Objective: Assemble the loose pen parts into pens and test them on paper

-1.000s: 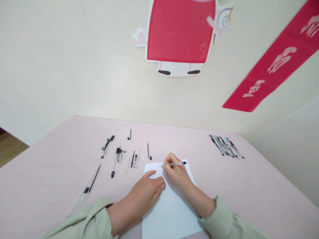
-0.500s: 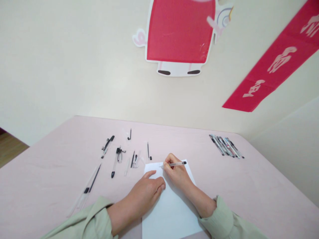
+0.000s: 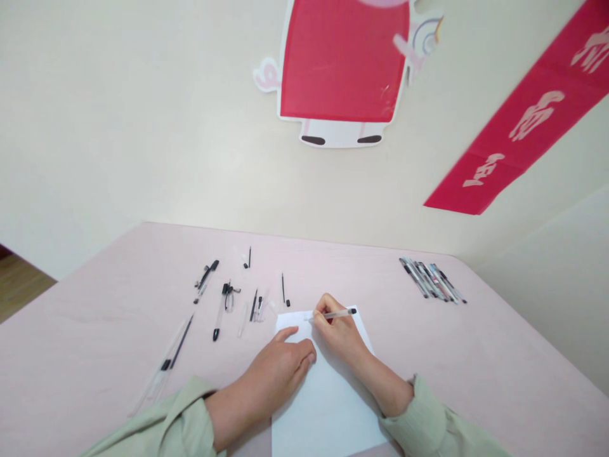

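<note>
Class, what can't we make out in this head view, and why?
- Head view: any marks at the tip of the clear-barrelled pen; too small to read.
- Head view: the patch of white paper under the left hand; the hand hides it.
- Head view: the top of the wall cutout; cut off by the upper edge.

Bright, diffuse light fills the scene, with soft shadows on the paper (image 3: 328,406) and fine detail slightly blurred.
</note>
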A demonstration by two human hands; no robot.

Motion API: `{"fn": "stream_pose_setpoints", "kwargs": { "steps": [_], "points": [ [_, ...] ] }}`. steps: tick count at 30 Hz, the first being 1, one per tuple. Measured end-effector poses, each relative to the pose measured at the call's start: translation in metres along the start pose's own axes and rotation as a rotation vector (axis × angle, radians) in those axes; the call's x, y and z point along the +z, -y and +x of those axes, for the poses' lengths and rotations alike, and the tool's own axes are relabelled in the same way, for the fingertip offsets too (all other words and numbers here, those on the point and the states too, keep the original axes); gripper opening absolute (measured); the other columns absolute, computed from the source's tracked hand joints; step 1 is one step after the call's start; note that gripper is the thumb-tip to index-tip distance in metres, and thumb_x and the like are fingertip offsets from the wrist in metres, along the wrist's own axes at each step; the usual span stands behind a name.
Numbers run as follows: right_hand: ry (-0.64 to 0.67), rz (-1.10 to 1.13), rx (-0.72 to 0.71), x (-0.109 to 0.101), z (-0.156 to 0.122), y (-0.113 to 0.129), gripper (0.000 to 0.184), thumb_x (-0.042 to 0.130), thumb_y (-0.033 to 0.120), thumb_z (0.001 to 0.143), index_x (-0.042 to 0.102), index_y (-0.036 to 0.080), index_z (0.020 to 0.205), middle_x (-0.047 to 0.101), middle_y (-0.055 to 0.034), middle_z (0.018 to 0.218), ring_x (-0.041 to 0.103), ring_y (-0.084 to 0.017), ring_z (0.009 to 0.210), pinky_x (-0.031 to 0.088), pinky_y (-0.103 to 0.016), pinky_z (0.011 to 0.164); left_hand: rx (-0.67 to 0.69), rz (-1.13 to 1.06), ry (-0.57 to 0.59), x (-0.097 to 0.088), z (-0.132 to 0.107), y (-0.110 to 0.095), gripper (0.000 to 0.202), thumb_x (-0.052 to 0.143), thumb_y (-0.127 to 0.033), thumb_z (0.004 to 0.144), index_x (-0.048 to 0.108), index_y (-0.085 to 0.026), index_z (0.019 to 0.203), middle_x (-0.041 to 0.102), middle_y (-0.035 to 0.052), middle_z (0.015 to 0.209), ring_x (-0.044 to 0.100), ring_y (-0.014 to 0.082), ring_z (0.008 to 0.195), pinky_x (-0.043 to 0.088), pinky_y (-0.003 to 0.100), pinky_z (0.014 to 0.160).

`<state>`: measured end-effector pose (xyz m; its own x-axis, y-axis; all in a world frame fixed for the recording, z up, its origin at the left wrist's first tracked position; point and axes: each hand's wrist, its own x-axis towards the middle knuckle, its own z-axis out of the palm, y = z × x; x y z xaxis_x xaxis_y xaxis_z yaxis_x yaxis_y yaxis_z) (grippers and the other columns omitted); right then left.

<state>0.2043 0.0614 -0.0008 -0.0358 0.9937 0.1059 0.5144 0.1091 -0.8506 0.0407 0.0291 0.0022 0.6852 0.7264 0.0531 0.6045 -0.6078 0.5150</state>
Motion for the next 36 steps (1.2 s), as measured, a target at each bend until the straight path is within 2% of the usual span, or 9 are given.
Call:
{"fn": "stream_pose_setpoints", "kwargs": {
  "steps": [8, 17, 36],
  "points": [
    [-0.015, -0.027, 0.000, -0.0019, -0.0004, 0.0020, 0.010, 0.046, 0.023, 0.076, 0.044, 0.023, 0.066, 0.043, 0.0064, 0.055, 0.043, -0.013, 0.054, 0.031, -0.024, 0.053, 0.027, -0.041, -0.053, 0.0006, -0.0007, 0.0007, 0.031, 0.032, -0.012, 0.092, 0.057, -0.021, 0.078, 0.068, -0.0021, 0.070, 0.068, 0.0149, 0.076, 0.037, 0.041, 0.109],
    [0.004, -0.016, 0.019, -0.0021, -0.0009, 0.0014, 0.012, 0.046, 0.022, 0.077, 0.043, 0.023, 0.066, 0.042, 0.0063, 0.056, 0.043, -0.014, 0.054, 0.031, -0.025, 0.054, 0.019, -0.034, -0.032, -0.0011, -0.0004, -0.0009, 0.032, 0.031, -0.014, 0.094, 0.058, -0.021, 0.079, 0.067, -0.0017, 0.070, 0.066, 0.0138, 0.069, 0.035, 0.041, 0.111],
    [0.001, -0.041, 0.025, -0.0030, 0.0000, 0.0007, 0.011, 0.045, 0.021, 0.077, 0.042, 0.023, 0.067, 0.042, 0.0064, 0.057, 0.043, -0.013, 0.055, 0.031, -0.024, 0.054, 0.014, -0.054, -0.047, 0.0006, -0.0014, 0.0008, 0.029, 0.034, -0.012, 0.093, 0.058, -0.021, 0.079, 0.067, -0.0019, 0.070, 0.067, 0.0157, 0.074, 0.037, 0.042, 0.109]
  ]
}}
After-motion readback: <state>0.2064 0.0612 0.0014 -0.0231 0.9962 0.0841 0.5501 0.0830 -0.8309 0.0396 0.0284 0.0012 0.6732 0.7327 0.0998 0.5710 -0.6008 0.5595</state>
